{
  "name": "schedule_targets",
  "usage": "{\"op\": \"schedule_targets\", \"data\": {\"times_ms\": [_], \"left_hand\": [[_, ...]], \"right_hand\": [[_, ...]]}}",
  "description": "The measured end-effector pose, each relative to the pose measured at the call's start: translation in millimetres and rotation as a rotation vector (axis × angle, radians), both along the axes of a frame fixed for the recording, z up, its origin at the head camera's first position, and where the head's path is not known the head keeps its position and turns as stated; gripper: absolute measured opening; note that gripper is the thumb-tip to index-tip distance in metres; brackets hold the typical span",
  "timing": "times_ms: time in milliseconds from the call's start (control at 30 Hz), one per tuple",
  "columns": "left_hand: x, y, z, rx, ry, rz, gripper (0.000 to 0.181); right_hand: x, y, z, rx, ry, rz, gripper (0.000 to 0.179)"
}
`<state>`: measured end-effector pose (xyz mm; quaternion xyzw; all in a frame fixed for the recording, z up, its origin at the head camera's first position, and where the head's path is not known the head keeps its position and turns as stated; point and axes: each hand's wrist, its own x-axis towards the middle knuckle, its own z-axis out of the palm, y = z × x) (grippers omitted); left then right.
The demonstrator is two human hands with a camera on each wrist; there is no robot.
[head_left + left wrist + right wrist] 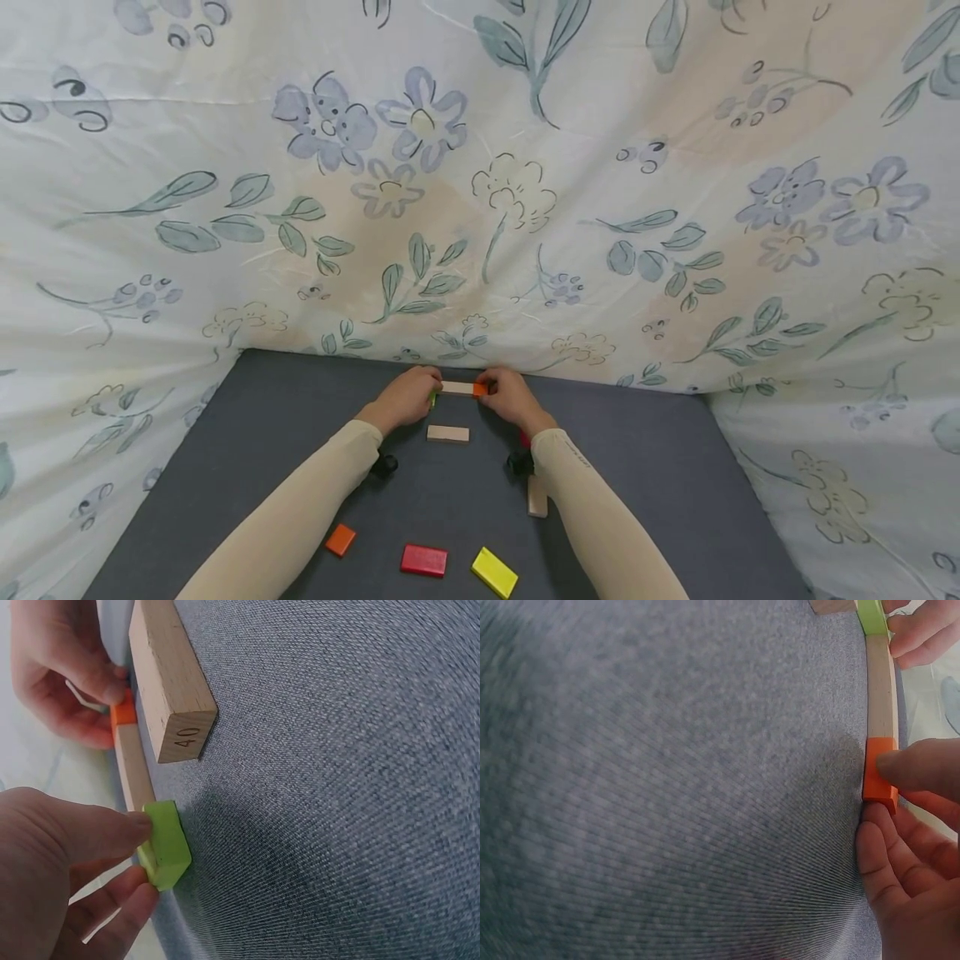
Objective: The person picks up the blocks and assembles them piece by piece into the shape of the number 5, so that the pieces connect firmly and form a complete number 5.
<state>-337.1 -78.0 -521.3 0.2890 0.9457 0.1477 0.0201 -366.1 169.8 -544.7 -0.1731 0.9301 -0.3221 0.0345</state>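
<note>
At the far edge of the grey cloth surface, a plain wooden block lies lengthwise between both hands. The left hand pinches a light green block against its left end, thumb on one side and fingers on another. At the opposite end, an orange block is held by the right hand, thumb pressing one face and fingertips at its outer end. The three blocks form a straight row. Nearer the person, a second wooden block, marked 40 in the left wrist view, lies roughly parallel to the row.
A floral fabric sheet rises directly behind the row. Closer in lie an orange block, a red block and a yellow block. Beside the right forearm are a wooden block and a mostly hidden red piece.
</note>
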Motion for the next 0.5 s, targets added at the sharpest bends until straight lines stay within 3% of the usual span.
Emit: {"op": "schedule_targets", "data": {"times_ms": [500], "left_hand": [[-4.4,-1.0,-3.2,0.017,-0.051,0.047,0.031]], "right_hand": [[4.0,2.8,2.4,-0.037,0.004,-0.015,0.028]]}}
